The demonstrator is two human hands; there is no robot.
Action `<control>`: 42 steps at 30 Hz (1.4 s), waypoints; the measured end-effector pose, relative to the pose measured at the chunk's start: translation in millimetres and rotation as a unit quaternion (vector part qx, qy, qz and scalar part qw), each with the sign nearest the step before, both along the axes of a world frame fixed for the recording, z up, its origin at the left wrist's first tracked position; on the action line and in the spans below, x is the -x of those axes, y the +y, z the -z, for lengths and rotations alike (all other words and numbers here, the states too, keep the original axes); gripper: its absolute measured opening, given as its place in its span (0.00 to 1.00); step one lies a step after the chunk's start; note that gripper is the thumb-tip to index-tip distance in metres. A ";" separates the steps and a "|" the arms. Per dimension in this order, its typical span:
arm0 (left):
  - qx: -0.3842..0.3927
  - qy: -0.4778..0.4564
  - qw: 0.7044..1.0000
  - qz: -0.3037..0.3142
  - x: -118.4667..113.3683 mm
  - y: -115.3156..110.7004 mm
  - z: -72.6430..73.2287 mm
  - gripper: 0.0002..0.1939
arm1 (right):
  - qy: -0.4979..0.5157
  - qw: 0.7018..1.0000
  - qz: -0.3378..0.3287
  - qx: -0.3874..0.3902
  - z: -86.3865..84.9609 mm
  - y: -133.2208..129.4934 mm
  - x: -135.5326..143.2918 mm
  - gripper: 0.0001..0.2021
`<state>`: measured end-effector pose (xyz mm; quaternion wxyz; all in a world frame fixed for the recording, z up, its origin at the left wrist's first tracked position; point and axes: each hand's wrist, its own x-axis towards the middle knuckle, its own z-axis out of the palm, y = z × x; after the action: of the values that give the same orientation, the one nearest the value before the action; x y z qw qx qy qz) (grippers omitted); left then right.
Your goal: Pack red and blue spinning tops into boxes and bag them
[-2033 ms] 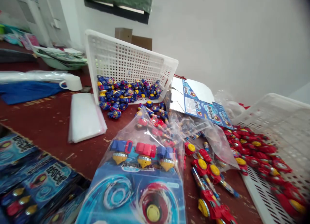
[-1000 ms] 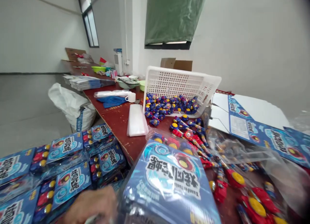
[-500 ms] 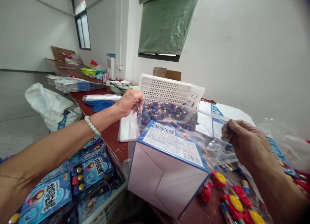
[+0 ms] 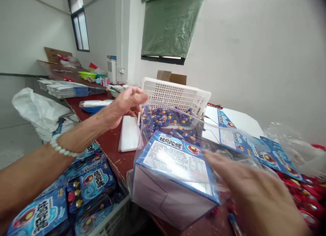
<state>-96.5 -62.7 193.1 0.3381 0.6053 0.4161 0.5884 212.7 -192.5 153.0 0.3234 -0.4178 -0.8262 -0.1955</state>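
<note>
One left grip (image 4: 132,100), pinched on the clear bag (image 4: 203,121); one bagged blue box (image 4: 173,195) between my grips; one right grip (image 4: 252,185), blurred, closure untellable, now shifted inward beside the box.

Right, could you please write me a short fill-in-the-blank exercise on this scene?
The bracelet is on the ____ wrist. The pile of red toys lies to the ____ of the box. The basket holds toys that are mostly ____. The hanging sheet is ____.

Missing words: left; right; blue; green.
</note>
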 end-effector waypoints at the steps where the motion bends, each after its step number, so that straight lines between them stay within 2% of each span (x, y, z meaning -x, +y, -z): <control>1: 0.016 0.034 0.999 -0.014 -1.5 0.1 6.1 0.30 | -0.062 0.997 -0.040 -0.033 7.8 -1.1 19.6 0.36; 3: 0.049 0.071 0.996 -0.008 -7.1 3.7 15.7 0.32 | -0.087 0.995 -0.041 -0.036 15.7 7.8 50.9 0.40; 4: 0.062 0.075 0.995 0.009 -10.6 6.5 18.7 0.30 | -0.076 0.997 -0.030 -0.005 15.7 16.7 60.8 0.39; 6: 0.070 0.057 0.995 0.040 -17.3 12.1 21.6 0.21 | -0.045 0.989 -0.032 0.137 10.7 39.4 68.8 0.27; 8: 0.050 0.016 0.998 0.039 -21.8 15.9 22.0 0.15 | 0.001 0.940 -0.091 0.328 4.8 62.6 65.9 0.11; 10: 0.025 -0.027 0.999 0.030 -23.4 17.0 22.1 0.14 | 0.102 0.878 -0.135 0.449 3.1 80.7 60.7 0.12; 11: 0.016 -0.046 0.998 0.028 -23.2 17.0 22.5 0.13 | 0.157 0.861 -0.135 0.465 4.2 86.6 59.6 0.13; 12: 0.009 -0.061 0.998 0.026 -22.5 16.9 23.2 0.14 | 0.197 0.860 -0.119 0.456 6.3 90.4 60.1 0.12; 14: 0.001 -0.083 0.996 0.022 -20.6 18.0 25.5 0.15 | 0.189 0.896 -0.056 0.399 11.4 92.7 65.4 0.10; 16: -0.004 -0.095 0.995 0.014 -18.4 21.9 28.7 0.15 | 0.076 0.946 0.033 0.314 14.7 92.7 71.4 0.06; 17: -0.007 -0.097 0.995 0.009 -17.1 24.8 30.6 0.15 | 0.006 0.958 0.089 0.273 15.1 93.4 72.2 0.05; 18: -0.010 -0.095 0.995 0.003 -15.7 28.0 32.3 0.15 | -0.053 0.957 0.148 0.242 14.4 95.0 70.4 0.05; 20: -0.022 -0.081 0.996 -0.011 -12.1 33.1 34.1 0.13 | -0.120 0.938 0.248 0.212 10.1 99.7 58.1 0.07; 22: -0.042 -0.057 0.997 -0.030 -7.9 33.1 30.9 0.11 | -0.113 0.934 0.291 0.173 3.3 99.9 37.9 0.07; 23: -0.064 -0.025 0.996 -0.055 -6.2 30.1 26.4 0.11 | -0.090 0.947 0.279 0.133 0.0 95.6 27.9 0.07; 25: -0.130 0.052 0.982 -0.128 -6.1 18.0 11.2 0.10 | -0.034 0.980 0.197 0.013 -3.4 75.4 15.5 0.07; 27: -0.228 0.157 0.938 -0.207 -14.3 1.1 -10.1 0.11 | 0.014 0.993 0.054 -0.105 1.0 44.1 18.6 0.07; 29: -0.320 0.277 0.877 -0.228 -34.3 -12.1 -31.5 0.22 | 0.035 0.985 -0.090 -0.141 12.8 13.5 35.5 0.09; 30: -0.350 0.342 0.846 -0.214 -48.6 -14.5 -39.9 0.29 | 0.033 0.982 -0.141 -0.123 19.9 2.6 46.1 0.10; 32: -0.366 0.456 0.796 -0.157 -82.7 -7.5 -49.3 0.45 | -0.009 0.985 -0.169 -0.035 31.3 -5.5 65.0 0.14; 34: -0.332 0.542 0.766 -0.095 -116.7 12.5 -48.4 0.53 | -0.080 0.980 -0.160 0.083 34.1 4.2 74.9 0.22; 35: -0.309 0.561 0.765 -0.065 -131.0 24.6 -45.4 0.54 | -0.111 0.972 -0.156 0.140 31.8 13.6 76.0 0.27; 36: -0.293 0.563 0.772 -0.034 -142.5 36.1 -41.5 0.49 | -0.132 0.961 -0.151 0.191 27.7 24.4 74.9 0.30; 39: -0.277 0.542 0.794 0.017 -158.8 56.3 -31.7 0.15 | -0.149 0.930 -0.141 0.305 11.5 53.9 64.9 0.33; 40: -0.281 0.534 0.797 0.021 -159.2 57.0 -29.8 0.10 | -0.147 0.920 -0.142 0.334 7.1 60.7 61.3 0.33; 42: -0.294 0.520 0.801 0.024 -156.7 52.3 -27.5 0.10 | -0.135 0.902 -0.152 0.382 2.0 70.0 56.1 0.34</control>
<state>60.1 -10.4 220.6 -0.1092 0.9007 0.3220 0.2705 156.6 -122.6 151.1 0.0501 -0.3485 -0.9266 0.1323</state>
